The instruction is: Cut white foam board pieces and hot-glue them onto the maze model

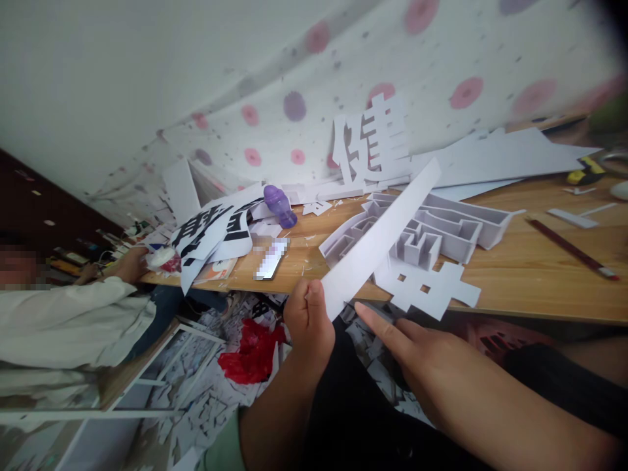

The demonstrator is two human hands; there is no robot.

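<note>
My left hand (310, 320) is closed around the near end of a long white strip (387, 229), thumb on top. The strip slants up and away over the table. Just beside its lower edge is the extended index finger of my right hand (417, 347), close to a small nick; whether it touches cannot be made out. That hand's other fingers are bent and partly hidden, and nothing shows in it. Behind the strip lies a white raised-wall character piece (446, 226), partly covered. A flat white cut-out with square holes (441, 288) juts over the table's front edge.
A white cut-out character (373, 140) leans against the spotted curtain. On the wooden table (515, 281) are a red pencil (572, 248), a purple object (280, 206), a phone (272, 258) and printed sheets (216, 226). A person (73, 320) sits at left; scraps and a red bag (252, 353) lie below.
</note>
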